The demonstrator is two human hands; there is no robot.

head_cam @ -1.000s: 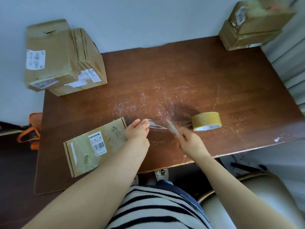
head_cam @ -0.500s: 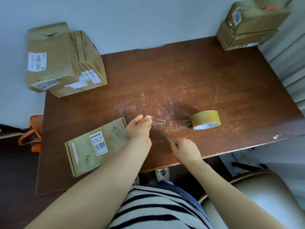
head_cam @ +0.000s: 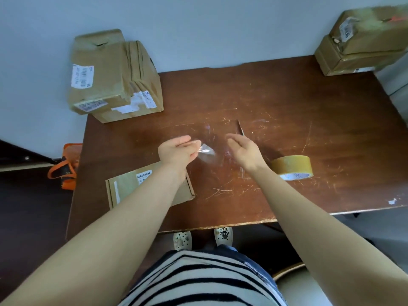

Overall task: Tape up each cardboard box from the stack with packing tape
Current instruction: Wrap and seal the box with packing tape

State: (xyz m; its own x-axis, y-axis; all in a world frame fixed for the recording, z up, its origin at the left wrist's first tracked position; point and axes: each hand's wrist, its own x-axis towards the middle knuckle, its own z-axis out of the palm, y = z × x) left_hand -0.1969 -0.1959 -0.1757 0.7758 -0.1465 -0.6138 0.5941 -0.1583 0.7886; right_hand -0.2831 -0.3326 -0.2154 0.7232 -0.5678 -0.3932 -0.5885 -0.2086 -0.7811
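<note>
My left hand (head_cam: 176,151) pinches a short strip of clear tape (head_cam: 206,152) that hangs free from its fingertips above the table. My right hand (head_cam: 244,152) is a little to the right of the strip and holds a thin cutter (head_cam: 240,129), whose blade pokes out past the fingers. The tan tape roll (head_cam: 291,166) lies flat on the table just right of my right wrist. A flat cardboard box (head_cam: 132,188) with a white label lies near the front left, partly under my left forearm.
Stacked cardboard boxes (head_cam: 114,78) stand at the back left corner of the brown table (head_cam: 287,102), and two more boxes (head_cam: 362,45) at the back right. An orange bag (head_cam: 65,168) sits on the floor at the left. A chair (head_cam: 295,283) is behind me on the right.
The strip no longer joins the roll. Both hands have lifted and moved further over the table. The view has pulled back, and my feet now show under the front edge.
</note>
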